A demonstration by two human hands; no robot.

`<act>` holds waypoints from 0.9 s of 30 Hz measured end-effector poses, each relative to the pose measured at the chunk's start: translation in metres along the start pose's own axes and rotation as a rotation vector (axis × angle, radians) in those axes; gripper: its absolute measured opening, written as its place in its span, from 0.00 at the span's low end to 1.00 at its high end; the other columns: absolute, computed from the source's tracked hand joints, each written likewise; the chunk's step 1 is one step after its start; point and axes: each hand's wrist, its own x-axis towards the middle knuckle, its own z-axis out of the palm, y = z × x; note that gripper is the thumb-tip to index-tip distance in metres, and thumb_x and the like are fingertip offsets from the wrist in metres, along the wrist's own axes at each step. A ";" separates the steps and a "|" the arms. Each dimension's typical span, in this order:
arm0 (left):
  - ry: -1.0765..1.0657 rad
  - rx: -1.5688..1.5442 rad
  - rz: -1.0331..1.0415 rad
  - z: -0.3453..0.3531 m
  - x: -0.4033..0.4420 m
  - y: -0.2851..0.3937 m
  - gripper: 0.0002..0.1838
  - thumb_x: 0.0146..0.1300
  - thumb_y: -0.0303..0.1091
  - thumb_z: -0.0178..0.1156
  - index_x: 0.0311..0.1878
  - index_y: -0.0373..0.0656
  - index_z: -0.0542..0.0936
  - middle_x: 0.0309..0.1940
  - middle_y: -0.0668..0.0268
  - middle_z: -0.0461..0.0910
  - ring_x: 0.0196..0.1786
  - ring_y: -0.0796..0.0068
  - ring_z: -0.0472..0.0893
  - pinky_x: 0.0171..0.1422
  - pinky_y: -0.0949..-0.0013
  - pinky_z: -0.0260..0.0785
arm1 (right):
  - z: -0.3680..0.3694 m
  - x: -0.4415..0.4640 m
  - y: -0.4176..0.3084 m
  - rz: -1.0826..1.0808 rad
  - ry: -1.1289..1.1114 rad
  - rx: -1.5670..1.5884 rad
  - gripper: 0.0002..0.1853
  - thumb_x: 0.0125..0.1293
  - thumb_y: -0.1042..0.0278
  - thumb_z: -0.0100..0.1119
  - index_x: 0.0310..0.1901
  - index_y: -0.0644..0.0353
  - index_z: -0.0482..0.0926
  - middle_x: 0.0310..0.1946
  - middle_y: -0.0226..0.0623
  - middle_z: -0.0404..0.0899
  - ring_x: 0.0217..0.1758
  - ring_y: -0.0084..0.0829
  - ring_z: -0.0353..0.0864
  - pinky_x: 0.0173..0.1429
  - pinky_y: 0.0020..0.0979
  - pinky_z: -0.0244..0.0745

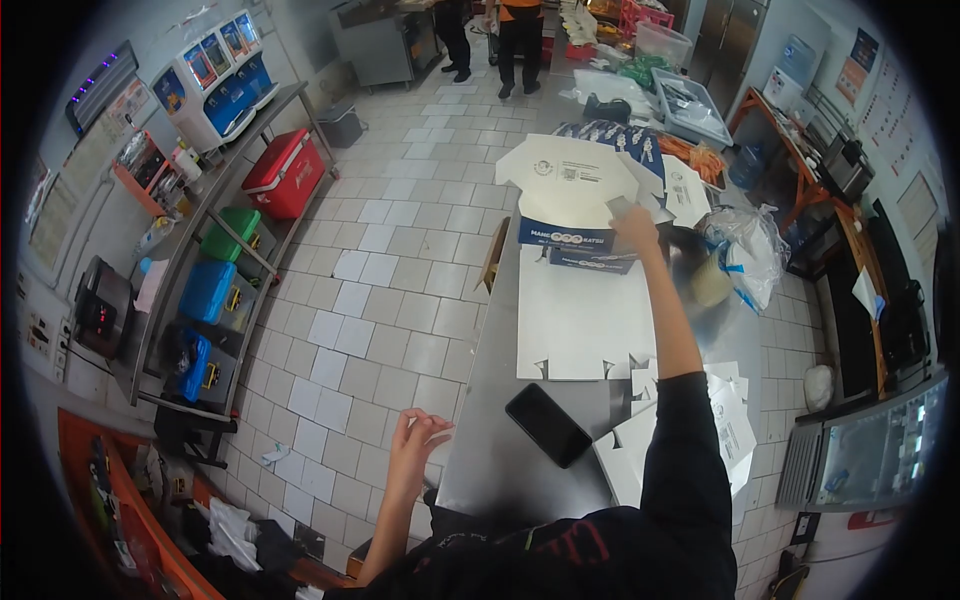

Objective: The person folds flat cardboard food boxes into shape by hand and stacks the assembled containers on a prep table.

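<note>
My right hand [636, 232] reaches forward to the near right corner of a folded cardboard box [568, 175] with a white top and a blue printed side. Its fingers are closed at that corner, by a small greyish flap. Below the box is another blue-sided piece [590, 262], partly hidden. Flat white cardboard sheets [570, 320] lie between the box and me. My left hand [416, 436] hangs off the table's left edge, fingers loosely bent and apart, with nothing in it. A black phone [548, 424] lies on the metal table [490, 450].
More white cardboard blanks [725, 425] lie under my right forearm. A clear plastic bag [750, 255] sits at the table's right side. Farther back are blue printed boxes [610, 138] and a plastic tub [690, 105]. Two people [520, 40] stand at the far end.
</note>
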 end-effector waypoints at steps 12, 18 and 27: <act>-0.035 0.018 -0.051 0.002 -0.001 0.000 0.03 0.65 0.31 0.48 0.40 0.45 0.66 0.36 0.63 0.73 0.48 0.64 0.76 0.53 0.61 0.68 | 0.011 0.001 0.041 -0.018 0.284 -0.217 0.18 0.54 0.58 0.60 0.37 0.65 0.69 0.34 0.53 0.72 0.40 0.54 0.76 0.42 0.46 0.73; -0.049 0.061 0.033 -0.004 -0.010 0.003 0.03 0.66 0.32 0.48 0.40 0.45 0.67 0.35 0.63 0.74 0.45 0.67 0.76 0.52 0.63 0.67 | -0.059 -0.141 0.019 -0.043 0.103 -0.019 0.20 0.59 0.50 0.56 0.41 0.60 0.69 0.39 0.45 0.73 0.40 0.48 0.77 0.39 0.46 0.71; -0.161 0.131 -0.141 0.000 -0.016 -0.023 0.05 0.64 0.34 0.50 0.41 0.46 0.67 0.35 0.65 0.73 0.47 0.67 0.76 0.51 0.65 0.67 | -0.051 -0.473 0.066 0.049 -0.449 -0.251 0.50 0.46 0.47 0.67 0.66 0.62 0.53 0.66 0.59 0.48 0.64 0.68 0.53 0.59 0.54 0.63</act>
